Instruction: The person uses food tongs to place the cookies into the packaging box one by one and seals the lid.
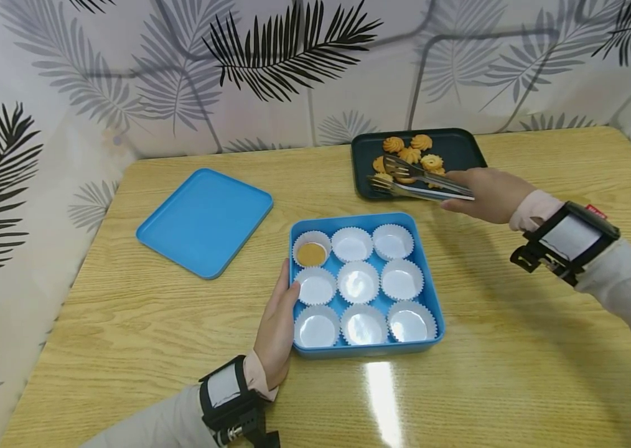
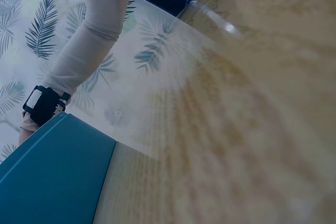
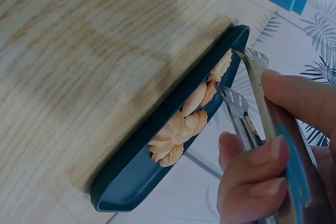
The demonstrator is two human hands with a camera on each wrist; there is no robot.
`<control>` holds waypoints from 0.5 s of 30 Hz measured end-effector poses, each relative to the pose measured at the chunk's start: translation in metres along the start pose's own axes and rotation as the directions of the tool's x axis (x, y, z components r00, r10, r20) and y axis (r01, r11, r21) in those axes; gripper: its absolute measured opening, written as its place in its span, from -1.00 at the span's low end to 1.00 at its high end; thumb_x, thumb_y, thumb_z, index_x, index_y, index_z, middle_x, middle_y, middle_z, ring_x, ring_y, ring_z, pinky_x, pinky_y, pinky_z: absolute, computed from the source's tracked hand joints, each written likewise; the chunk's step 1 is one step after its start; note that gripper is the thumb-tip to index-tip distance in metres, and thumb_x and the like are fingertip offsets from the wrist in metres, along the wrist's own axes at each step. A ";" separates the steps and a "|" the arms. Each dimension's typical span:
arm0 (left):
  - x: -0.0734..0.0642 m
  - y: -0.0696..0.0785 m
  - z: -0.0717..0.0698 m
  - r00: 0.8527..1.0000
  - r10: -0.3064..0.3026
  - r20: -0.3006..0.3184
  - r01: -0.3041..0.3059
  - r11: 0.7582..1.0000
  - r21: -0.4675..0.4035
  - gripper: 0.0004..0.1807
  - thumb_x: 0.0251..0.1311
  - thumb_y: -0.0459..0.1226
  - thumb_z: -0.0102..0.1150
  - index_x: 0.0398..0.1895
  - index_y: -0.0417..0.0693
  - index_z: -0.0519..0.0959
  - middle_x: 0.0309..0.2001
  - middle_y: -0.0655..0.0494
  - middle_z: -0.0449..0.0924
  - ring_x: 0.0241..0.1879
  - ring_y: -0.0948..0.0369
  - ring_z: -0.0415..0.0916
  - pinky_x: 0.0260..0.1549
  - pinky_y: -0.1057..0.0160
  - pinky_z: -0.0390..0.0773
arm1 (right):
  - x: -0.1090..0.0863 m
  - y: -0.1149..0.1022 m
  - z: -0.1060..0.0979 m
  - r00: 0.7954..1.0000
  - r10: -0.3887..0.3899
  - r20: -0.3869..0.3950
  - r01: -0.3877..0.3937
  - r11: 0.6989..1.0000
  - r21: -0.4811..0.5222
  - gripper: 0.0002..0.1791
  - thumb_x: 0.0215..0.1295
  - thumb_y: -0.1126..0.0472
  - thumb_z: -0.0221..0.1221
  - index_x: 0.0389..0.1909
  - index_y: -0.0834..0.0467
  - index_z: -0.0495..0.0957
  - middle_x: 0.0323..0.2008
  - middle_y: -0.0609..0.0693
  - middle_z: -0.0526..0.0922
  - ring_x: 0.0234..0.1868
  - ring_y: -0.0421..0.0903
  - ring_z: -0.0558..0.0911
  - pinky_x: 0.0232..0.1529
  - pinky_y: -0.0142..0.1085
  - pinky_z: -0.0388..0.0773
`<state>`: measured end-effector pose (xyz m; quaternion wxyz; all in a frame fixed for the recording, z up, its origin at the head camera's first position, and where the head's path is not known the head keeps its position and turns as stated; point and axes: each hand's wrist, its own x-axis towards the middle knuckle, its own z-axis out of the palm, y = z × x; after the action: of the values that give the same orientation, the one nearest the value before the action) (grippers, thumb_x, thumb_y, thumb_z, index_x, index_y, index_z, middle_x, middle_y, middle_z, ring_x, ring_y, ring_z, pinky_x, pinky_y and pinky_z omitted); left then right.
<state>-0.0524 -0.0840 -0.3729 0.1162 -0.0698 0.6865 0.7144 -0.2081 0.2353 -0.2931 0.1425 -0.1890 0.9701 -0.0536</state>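
My right hand (image 1: 491, 191) grips metal serving tongs (image 1: 433, 182). Their slotted ends reach over ridged cookies (image 1: 410, 155) on a dark tray (image 1: 463, 159); in the right wrist view the tong tips stand apart beside the cookies (image 3: 176, 132). Along the left wall of a blue box (image 1: 368, 354), my left hand (image 1: 275, 323) holds on, its thumb over the rim and fingers outside. Rows of white fluted paper cups (image 1: 358, 282) fill the box. A flat round brown piece (image 1: 311, 254) lies in the back left cup. The left wrist view hides the left hand.
A flat blue lid or tray (image 1: 206, 221) lies on the wooden table (image 1: 125, 298), left of the box. Behind the table hangs a leaf-patterned cloth (image 1: 293, 68). The dark tray stands near the back edge, behind and right of the box.
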 end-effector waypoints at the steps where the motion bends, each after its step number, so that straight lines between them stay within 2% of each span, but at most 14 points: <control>1: 0.000 0.000 0.000 1.000 0.000 0.001 0.000 1.000 0.001 -0.39 0.53 -0.13 -0.40 0.57 0.04 -0.20 0.57 0.18 -0.28 0.53 0.17 -0.39 0.47 -0.04 -0.32 | 0.000 -0.001 0.000 1.000 0.004 0.002 -0.004 1.000 -0.007 -0.27 0.39 0.02 0.14 0.31 0.51 0.22 0.21 0.51 0.37 0.16 0.42 0.44 0.16 0.23 0.38; 6: 0.000 0.000 0.000 1.000 0.003 0.003 -0.003 1.000 0.001 -0.39 0.54 -0.12 -0.41 0.57 0.05 -0.21 0.57 0.18 -0.29 0.53 0.17 -0.40 0.47 -0.03 -0.31 | 0.001 -0.003 -0.001 1.000 0.005 0.004 -0.005 1.000 -0.019 -0.29 0.38 0.03 0.15 0.30 0.50 0.25 0.17 0.50 0.42 0.11 0.41 0.49 0.11 0.22 0.43; 15: 0.000 0.000 0.000 1.000 -0.001 0.000 0.001 1.000 0.006 -0.39 0.53 -0.13 -0.41 0.57 0.04 -0.20 0.57 0.17 -0.28 0.53 0.16 -0.39 0.47 -0.04 -0.31 | -0.002 0.000 0.001 1.000 0.009 -0.007 -0.009 1.000 0.007 -0.28 0.38 0.02 0.14 0.30 0.51 0.25 0.19 0.51 0.39 0.14 0.43 0.45 0.14 0.24 0.39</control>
<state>-0.0523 -0.0837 -0.3726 0.1169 -0.0698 0.6887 0.7122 -0.2064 0.2360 -0.2937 0.1402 -0.1840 0.9712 -0.0569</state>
